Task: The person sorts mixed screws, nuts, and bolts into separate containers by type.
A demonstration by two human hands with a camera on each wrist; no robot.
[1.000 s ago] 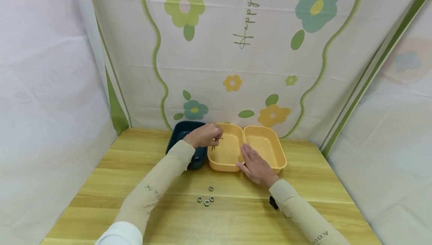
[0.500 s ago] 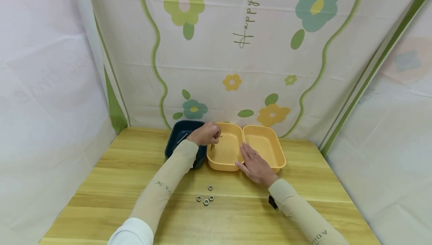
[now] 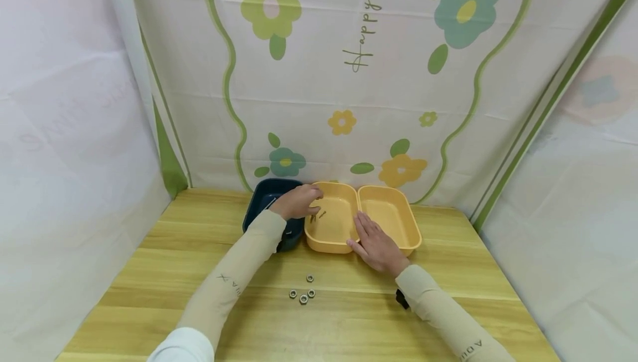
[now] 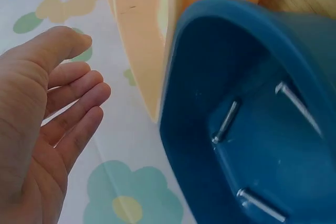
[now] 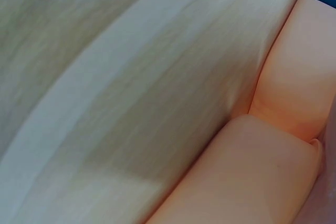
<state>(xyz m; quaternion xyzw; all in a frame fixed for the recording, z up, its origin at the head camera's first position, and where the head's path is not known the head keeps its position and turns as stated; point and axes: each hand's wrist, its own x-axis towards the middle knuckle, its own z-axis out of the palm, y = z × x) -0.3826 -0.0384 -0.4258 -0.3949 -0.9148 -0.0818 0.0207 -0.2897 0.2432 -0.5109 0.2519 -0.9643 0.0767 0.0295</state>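
My left hand [image 3: 297, 201] hovers over the left side of the middle yellow box [image 3: 339, 233], thumb and fingers parted with nothing between them. Below its fingertips a small screw [image 3: 322, 215] lies in that box, beside a few more dark screws [image 3: 313, 218]. The dark blue box [image 3: 271, 184], partly hidden under my left wrist, holds several silver screws; one screw [image 4: 227, 121] shows plainly in the left wrist view. With its fingers straight, my right hand [image 3: 380, 244] rests on the adjoining rims of the middle and right yellow boxes.
The right yellow box [image 3: 394, 210] stands against the middle one, all three boxes in a row near the back curtain [image 3: 309, 91]. Several hex nuts [image 3: 303, 299] lie on the wooden table [image 3: 349, 323] in front of them.
My left hand pinched a screw over the middle yellow box before; now its fingers have parted and the screw lies in that box. The right hand has stayed in place.
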